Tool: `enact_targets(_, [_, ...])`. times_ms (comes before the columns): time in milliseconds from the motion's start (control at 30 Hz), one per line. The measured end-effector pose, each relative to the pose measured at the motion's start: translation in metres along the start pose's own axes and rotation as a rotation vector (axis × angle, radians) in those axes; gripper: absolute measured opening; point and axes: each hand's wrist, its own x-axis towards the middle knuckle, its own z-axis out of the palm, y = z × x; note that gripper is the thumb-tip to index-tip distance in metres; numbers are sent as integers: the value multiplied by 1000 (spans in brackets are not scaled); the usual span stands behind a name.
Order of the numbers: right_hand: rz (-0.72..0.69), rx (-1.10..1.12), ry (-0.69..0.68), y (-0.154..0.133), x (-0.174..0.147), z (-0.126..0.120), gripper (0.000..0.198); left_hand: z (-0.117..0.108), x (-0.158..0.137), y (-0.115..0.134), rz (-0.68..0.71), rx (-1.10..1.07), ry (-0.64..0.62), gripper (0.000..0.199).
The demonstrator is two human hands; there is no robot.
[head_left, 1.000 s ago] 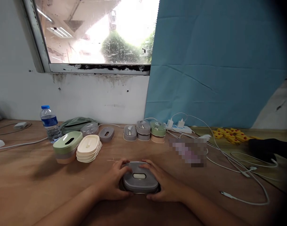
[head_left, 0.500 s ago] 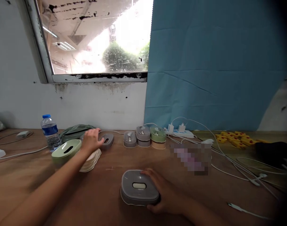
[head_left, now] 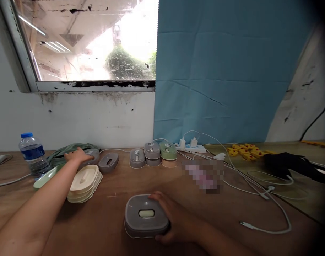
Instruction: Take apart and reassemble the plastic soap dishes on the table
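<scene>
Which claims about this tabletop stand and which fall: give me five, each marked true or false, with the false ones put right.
1. The right hand is on the nearest grey box. True.
2. The left hand is on that box too. False: it is stretched out beside the green pouch, well away from the box.
3. The water bottle has a blue cap. True.
4. The cream lids lie spread out singly. False: they are stacked.
5. Two white chargers sit on the power strip. True.
</scene>
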Motion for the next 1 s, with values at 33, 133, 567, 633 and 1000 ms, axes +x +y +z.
enact_targets(33, [0,1,3,0,0,0,92,-4,-2,3,-67,55,15,65])
enact_targets(133, [-11,6,18,0,0,0,91,-17,-7,20,-130,76,126,75])
enact_targets(567, [93,319,197,10,4,13,119,29,-197,97,308,-985,-412,56])
enact_targets(633, [79,361,234,11,3,11,116,35,-205,98,354,-966,-482,61])
enact_targets(1000, [-73,239,177,5,3,3,64,37,-197,95,495,-922,-682,64])
